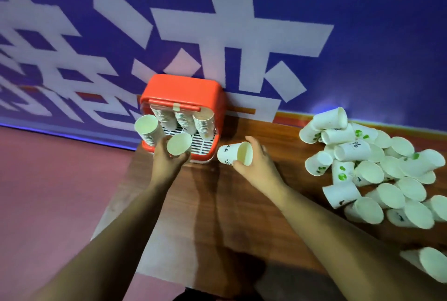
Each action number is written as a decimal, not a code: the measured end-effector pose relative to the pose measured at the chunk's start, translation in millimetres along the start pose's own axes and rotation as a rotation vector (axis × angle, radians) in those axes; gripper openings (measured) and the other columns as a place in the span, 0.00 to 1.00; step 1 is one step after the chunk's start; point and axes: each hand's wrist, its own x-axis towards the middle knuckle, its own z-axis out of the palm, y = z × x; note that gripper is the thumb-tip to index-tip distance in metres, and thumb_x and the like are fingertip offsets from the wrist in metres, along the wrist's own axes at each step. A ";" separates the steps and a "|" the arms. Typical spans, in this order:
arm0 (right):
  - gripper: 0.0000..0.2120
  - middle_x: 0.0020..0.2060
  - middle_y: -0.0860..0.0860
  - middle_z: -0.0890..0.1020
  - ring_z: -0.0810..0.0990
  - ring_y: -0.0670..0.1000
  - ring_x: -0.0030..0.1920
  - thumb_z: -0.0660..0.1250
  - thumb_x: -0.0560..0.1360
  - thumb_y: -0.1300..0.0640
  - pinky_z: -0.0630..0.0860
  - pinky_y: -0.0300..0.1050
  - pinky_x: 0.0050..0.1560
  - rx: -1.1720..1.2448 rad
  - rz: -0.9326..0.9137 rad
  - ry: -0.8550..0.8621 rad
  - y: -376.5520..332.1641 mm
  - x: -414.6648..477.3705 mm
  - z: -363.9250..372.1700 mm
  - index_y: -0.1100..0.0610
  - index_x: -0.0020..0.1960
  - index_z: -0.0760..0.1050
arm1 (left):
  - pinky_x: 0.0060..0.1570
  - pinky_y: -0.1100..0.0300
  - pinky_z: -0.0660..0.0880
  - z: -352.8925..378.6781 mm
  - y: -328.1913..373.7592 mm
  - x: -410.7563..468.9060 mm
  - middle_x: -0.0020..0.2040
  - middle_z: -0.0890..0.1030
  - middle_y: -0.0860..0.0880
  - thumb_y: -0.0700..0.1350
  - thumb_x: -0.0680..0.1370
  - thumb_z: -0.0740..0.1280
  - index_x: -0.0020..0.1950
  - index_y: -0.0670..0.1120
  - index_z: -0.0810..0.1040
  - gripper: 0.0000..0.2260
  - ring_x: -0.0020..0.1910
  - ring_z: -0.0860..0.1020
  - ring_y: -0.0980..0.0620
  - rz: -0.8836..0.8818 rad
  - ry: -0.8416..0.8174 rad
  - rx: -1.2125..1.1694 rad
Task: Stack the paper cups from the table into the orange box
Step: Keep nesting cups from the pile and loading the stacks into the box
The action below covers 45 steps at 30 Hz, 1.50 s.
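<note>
The orange box (212, 97) stands at the table's far left corner against the wall, holding several stacks of paper cups (204, 124). One tall stack (147, 130) leans out over its left front. My left hand (167, 159) grips a single white paper cup (178, 147) right in front of the box, its mouth facing me. My right hand (258, 160) holds another paper cup (233, 154) with black print, lying sideways just right of the box.
A big heap of loose paper cups (377, 167) covers the right side of the wooden table (217, 204). One more cup (433, 267) lies at the right edge. A purple wall with white lettering rises behind. The floor lies to the left.
</note>
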 end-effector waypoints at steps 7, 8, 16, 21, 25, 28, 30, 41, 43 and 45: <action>0.30 0.63 0.54 0.73 0.73 0.54 0.62 0.75 0.69 0.54 0.71 0.44 0.59 0.032 -0.022 0.072 -54.7 41.4 56.8 0.57 0.67 0.67 | 0.58 0.53 0.75 -5.1 -23.1 51.6 0.59 0.77 0.50 0.44 0.68 0.79 0.61 0.50 0.70 0.27 0.59 0.77 0.48 -0.005 -0.044 -0.012; 0.30 0.63 0.54 0.72 0.73 0.54 0.62 0.75 0.69 0.54 0.71 0.44 0.59 0.031 -0.022 0.090 -58.2 46.8 60.7 0.57 0.67 0.67 | 0.59 0.52 0.76 -1.9 -26.7 57.8 0.59 0.78 0.50 0.45 0.68 0.79 0.63 0.48 0.70 0.27 0.59 0.77 0.49 0.008 -0.056 -0.005; 0.33 0.64 0.53 0.70 0.73 0.53 0.61 0.75 0.69 0.54 0.63 0.32 0.53 0.000 -0.012 0.143 -72.2 77.5 93.9 0.55 0.70 0.67 | 0.57 0.50 0.76 17.5 -58.4 88.2 0.58 0.80 0.46 0.44 0.70 0.77 0.66 0.46 0.71 0.27 0.58 0.78 0.45 0.043 -0.120 0.082; 0.34 0.64 0.54 0.72 0.73 0.52 0.62 0.77 0.67 0.56 0.64 0.31 0.55 0.025 -0.028 0.139 -77.6 85.2 114.9 0.56 0.70 0.67 | 0.56 0.51 0.75 12.7 -73.2 87.9 0.60 0.79 0.43 0.43 0.68 0.78 0.67 0.42 0.69 0.31 0.59 0.77 0.44 0.064 -0.194 0.117; 0.36 0.66 0.54 0.71 0.72 0.54 0.65 0.76 0.67 0.55 0.66 0.37 0.61 -0.029 -0.052 0.099 -80.7 88.9 128.2 0.56 0.72 0.66 | 0.64 0.57 0.69 -2.1 -81.6 74.7 0.65 0.75 0.43 0.37 0.70 0.75 0.69 0.40 0.69 0.30 0.65 0.73 0.46 0.112 -0.235 0.124; 0.38 0.68 0.55 0.69 0.71 0.57 0.68 0.76 0.68 0.52 0.69 0.47 0.66 -0.128 -0.052 0.035 -82.8 94.3 140.3 0.57 0.73 0.64 | 0.60 0.53 0.73 -18.8 -98.5 71.0 0.59 0.77 0.43 0.40 0.71 0.75 0.62 0.41 0.73 0.22 0.60 0.75 0.43 0.073 -0.177 0.166; 0.39 0.67 0.56 0.68 0.70 0.60 0.67 0.74 0.68 0.49 0.70 0.52 0.65 -0.234 -0.055 -0.024 -84.2 99.6 149.9 0.57 0.74 0.63 | 0.55 0.47 0.76 -30.4 -109.0 76.8 0.55 0.76 0.44 0.43 0.71 0.75 0.58 0.42 0.73 0.19 0.56 0.75 0.43 -0.004 -0.104 0.163; 0.38 0.68 0.57 0.67 0.74 0.61 0.65 0.70 0.73 0.46 0.71 0.52 0.63 -0.509 -0.047 -0.161 -86.0 123.0 194.3 0.60 0.75 0.59 | 0.66 0.51 0.68 -59.9 -114.3 129.4 0.68 0.72 0.47 0.50 0.68 0.78 0.75 0.50 0.64 0.39 0.68 0.68 0.46 -0.051 -0.040 0.104; 0.37 0.68 0.57 0.67 0.75 0.62 0.63 0.70 0.73 0.47 0.73 0.53 0.61 -0.505 -0.003 -0.185 -85.7 126.9 198.5 0.59 0.75 0.58 | 0.62 0.56 0.65 -58.5 -118.3 133.6 0.68 0.73 0.49 0.50 0.68 0.78 0.73 0.53 0.66 0.37 0.67 0.68 0.45 -0.023 -0.065 0.142; 0.36 0.67 0.57 0.68 0.75 0.63 0.62 0.71 0.73 0.48 0.74 0.54 0.59 -0.469 0.031 -0.197 -84.9 130.5 202.2 0.57 0.74 0.59 | 0.57 0.59 0.63 -57.4 -121.9 136.5 0.68 0.74 0.51 0.51 0.68 0.77 0.72 0.54 0.68 0.34 0.65 0.68 0.45 -0.009 -0.084 0.183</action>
